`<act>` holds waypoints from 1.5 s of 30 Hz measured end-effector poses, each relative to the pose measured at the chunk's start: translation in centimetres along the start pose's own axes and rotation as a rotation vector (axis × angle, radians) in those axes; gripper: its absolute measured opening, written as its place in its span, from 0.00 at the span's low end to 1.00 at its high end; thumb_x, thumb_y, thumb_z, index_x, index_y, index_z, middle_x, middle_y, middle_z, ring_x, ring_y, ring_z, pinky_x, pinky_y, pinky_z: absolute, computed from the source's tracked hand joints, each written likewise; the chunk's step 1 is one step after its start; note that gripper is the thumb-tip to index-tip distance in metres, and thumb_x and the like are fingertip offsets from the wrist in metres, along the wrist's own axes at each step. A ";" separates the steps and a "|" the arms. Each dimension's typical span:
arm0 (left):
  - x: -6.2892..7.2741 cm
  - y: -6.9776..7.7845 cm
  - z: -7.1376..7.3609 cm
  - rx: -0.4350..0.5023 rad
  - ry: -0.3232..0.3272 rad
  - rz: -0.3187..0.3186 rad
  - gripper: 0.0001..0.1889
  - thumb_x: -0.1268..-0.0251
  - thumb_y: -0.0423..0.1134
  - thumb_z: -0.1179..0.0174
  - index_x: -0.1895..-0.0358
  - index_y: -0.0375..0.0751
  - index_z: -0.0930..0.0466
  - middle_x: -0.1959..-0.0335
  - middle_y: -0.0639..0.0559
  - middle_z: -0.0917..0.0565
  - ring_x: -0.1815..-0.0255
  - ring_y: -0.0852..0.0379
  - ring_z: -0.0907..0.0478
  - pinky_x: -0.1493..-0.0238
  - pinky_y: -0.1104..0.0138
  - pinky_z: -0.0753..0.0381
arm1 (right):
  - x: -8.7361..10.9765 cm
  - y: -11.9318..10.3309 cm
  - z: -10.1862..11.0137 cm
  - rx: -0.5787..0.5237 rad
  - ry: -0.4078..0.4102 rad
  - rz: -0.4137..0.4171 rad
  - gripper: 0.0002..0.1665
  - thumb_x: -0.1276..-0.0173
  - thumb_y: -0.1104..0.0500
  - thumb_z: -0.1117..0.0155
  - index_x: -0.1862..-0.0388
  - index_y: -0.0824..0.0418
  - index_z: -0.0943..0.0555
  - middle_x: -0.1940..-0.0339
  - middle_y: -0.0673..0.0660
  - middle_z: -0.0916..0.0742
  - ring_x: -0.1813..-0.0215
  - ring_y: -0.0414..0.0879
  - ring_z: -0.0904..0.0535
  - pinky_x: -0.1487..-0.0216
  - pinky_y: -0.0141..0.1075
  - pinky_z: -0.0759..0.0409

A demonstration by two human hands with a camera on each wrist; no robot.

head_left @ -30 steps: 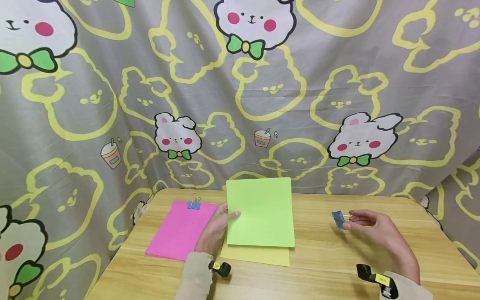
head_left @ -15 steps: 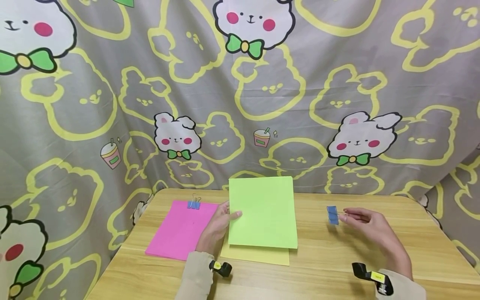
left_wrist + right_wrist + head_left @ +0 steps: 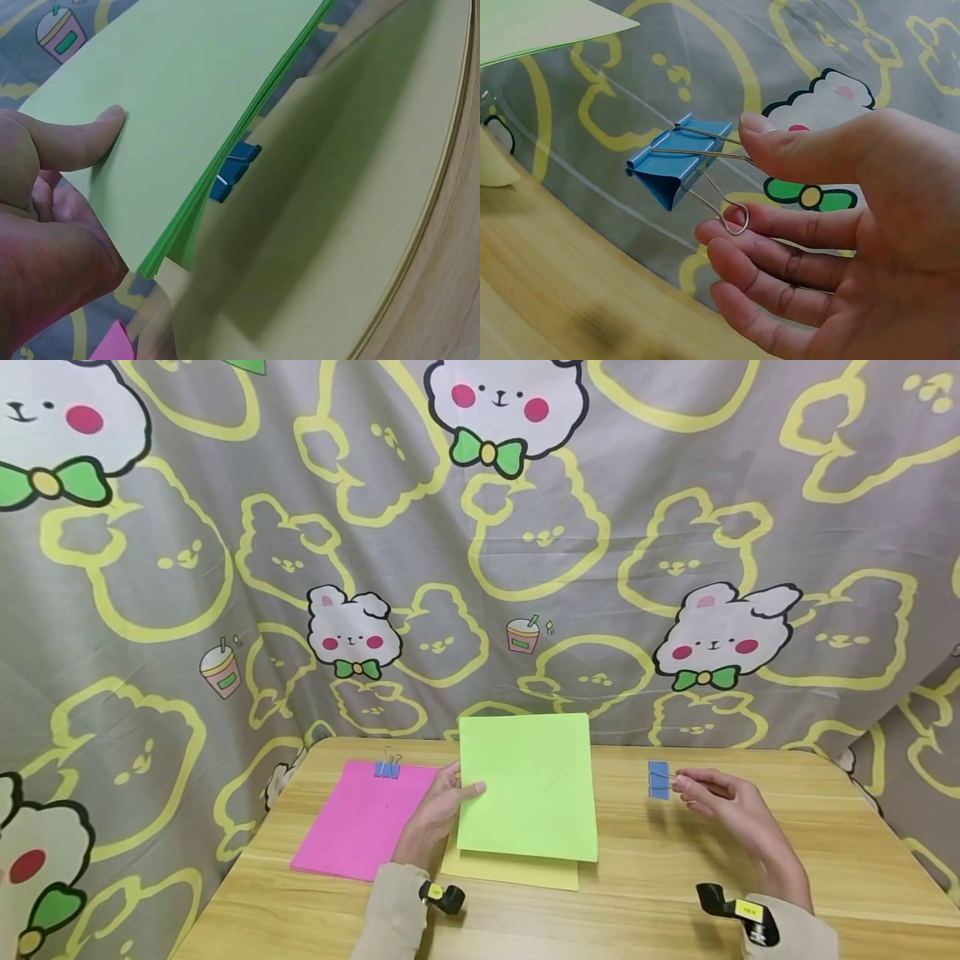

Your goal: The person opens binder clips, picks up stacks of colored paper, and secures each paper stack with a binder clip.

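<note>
My left hand [image 3: 435,810] grips a stack of light green paper [image 3: 527,785] by its left edge, thumb on the front sheet. The stack is held tilted up above a yellow paper stack [image 3: 517,870] lying on the table. To the right, my right hand [image 3: 731,797] holds a blue binder clip [image 3: 682,154] by its wire handles, thumb on one and fingers at the other. This clip is in the air, apart from the green paper. In the left wrist view another blue binder clip [image 3: 236,171] shows past the green stack's edge, at the yellow paper's far edge.
A pink paper stack [image 3: 360,827] lies on the left of the wooden table [image 3: 645,893], with a blue binder clip [image 3: 387,770] on its far edge. A patterned curtain [image 3: 585,693] hangs right behind the table.
My right hand has moved left and slightly up with the binder clip, which has turned to show its broad side. The green stack has shifted slightly right in my left hand.
</note>
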State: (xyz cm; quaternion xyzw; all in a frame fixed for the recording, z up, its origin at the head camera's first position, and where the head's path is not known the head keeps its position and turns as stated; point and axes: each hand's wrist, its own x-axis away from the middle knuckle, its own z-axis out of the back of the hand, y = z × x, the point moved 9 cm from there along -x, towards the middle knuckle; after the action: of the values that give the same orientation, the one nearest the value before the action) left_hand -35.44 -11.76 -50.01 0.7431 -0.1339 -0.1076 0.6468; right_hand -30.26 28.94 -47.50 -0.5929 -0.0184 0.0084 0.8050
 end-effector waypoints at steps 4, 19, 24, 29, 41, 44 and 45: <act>0.0 0.1 -0.1 0.002 -0.007 -0.004 0.27 0.27 0.26 0.43 0.26 0.35 0.32 0.43 0.40 0.16 0.47 0.49 0.17 0.45 0.58 0.17 | -0.3 0.2 -0.4 -0.045 -0.016 0.025 0.37 0.21 0.48 0.40 0.29 0.76 0.31 0.49 0.49 0.12 0.49 0.37 0.16 0.47 0.33 0.16; 0.1 0.3 -0.3 -0.013 0.002 -0.016 0.27 0.27 0.27 0.42 0.26 0.36 0.32 0.41 0.41 0.16 0.45 0.50 0.18 0.42 0.59 0.18 | -0.7 0.3 -1.5 -0.061 -0.045 0.029 0.32 0.19 0.49 0.43 0.32 0.76 0.29 0.47 0.57 0.13 0.50 0.44 0.15 0.48 0.35 0.16; 0.1 0.3 -0.4 -0.015 0.002 -0.018 0.27 0.27 0.27 0.42 0.26 0.37 0.32 0.42 0.41 0.16 0.48 0.50 0.16 0.45 0.58 0.17 | -0.7 0.1 -1.7 -0.063 -0.035 0.029 0.34 0.20 0.48 0.41 0.32 0.75 0.29 0.48 0.54 0.13 0.48 0.43 0.16 0.47 0.36 0.16; 0.1 0.2 -0.5 -0.023 0.000 -0.023 0.27 0.26 0.26 0.43 0.26 0.37 0.32 0.42 0.39 0.16 0.50 0.49 0.15 0.46 0.57 0.16 | -0.9 0.3 -1.9 -0.046 -0.032 0.009 0.35 0.23 0.46 0.36 0.32 0.73 0.27 0.47 0.55 0.13 0.46 0.46 0.16 0.46 0.38 0.16; 0.1 0.0 -0.6 -0.034 -0.003 -0.019 0.27 0.26 0.27 0.43 0.26 0.37 0.33 0.42 0.39 0.16 0.48 0.49 0.16 0.44 0.58 0.17 | -0.7 -0.6 -2.7 0.001 -0.077 0.055 0.32 0.27 0.53 0.31 0.34 0.73 0.26 0.46 0.61 0.12 0.51 0.38 0.16 0.50 0.32 0.17; 0.0 -0.1 -0.7 -0.030 -0.013 -0.018 0.27 0.25 0.27 0.43 0.26 0.37 0.33 0.42 0.39 0.16 0.49 0.50 0.15 0.45 0.58 0.17 | -0.7 -1.0 -2.9 -0.003 -0.084 0.084 0.30 0.26 0.55 0.32 0.35 0.74 0.25 0.46 0.63 0.13 0.52 0.39 0.15 0.51 0.31 0.17; 0.0 -0.1 -0.7 -0.029 -0.014 -0.018 0.27 0.25 0.27 0.43 0.26 0.37 0.33 0.43 0.39 0.16 0.50 0.49 0.15 0.46 0.58 0.16 | -0.7 -1.1 -3.0 -0.013 -0.088 0.091 0.29 0.26 0.56 0.32 0.36 0.75 0.25 0.46 0.65 0.13 0.51 0.40 0.15 0.51 0.31 0.17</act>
State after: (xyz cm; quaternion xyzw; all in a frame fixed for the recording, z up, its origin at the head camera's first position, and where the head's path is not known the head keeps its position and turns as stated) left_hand -35.19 -11.12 -50.03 0.7341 -0.1301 -0.1206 0.6554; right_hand -30.82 25.78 -47.36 -0.5973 -0.0271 0.0709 0.7984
